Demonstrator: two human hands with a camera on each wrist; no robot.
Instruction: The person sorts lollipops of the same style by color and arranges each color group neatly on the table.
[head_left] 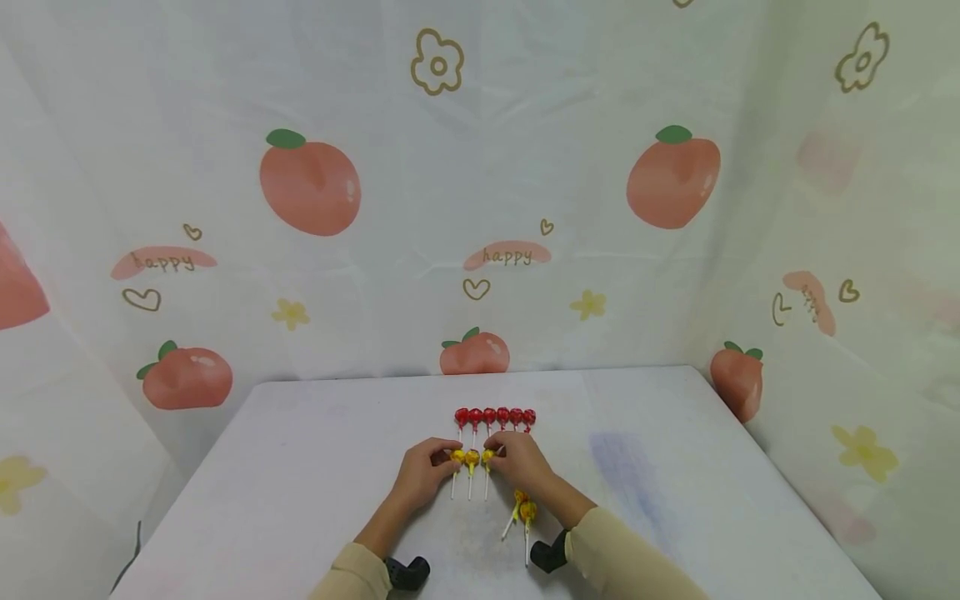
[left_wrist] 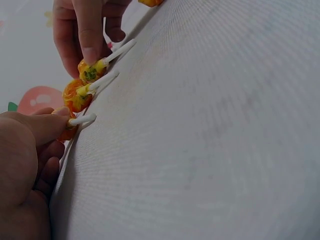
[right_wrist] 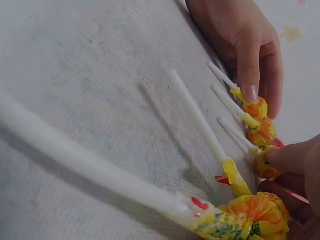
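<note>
Three yellow-wrapped lollipops lie side by side on the table in the head view, sticks toward the person. My left hand [head_left: 424, 472] pinches the head of the left yellow lollipop [head_left: 457, 457] between thumb and fingers. Between the hands lies the middle yellow lollipop [head_left: 471, 459], which neither seems to grip. My right hand [head_left: 522, 461] pinches the right yellow lollipop [head_left: 487, 457] by its head. In the right wrist view, the thumb of my right hand [right_wrist: 299, 162] presses on that wrapper. Just beyond, a row of several red lollipops [head_left: 490, 415] has its sticks partly hidden by the hands.
Two more yellow lollipops [head_left: 528, 512] lie near the right forearm, one partly over the other. The white table [head_left: 315, 467] meets a patterned curtain [head_left: 390, 208] at its far edge. Each wrist carries a black device [head_left: 408, 573].
</note>
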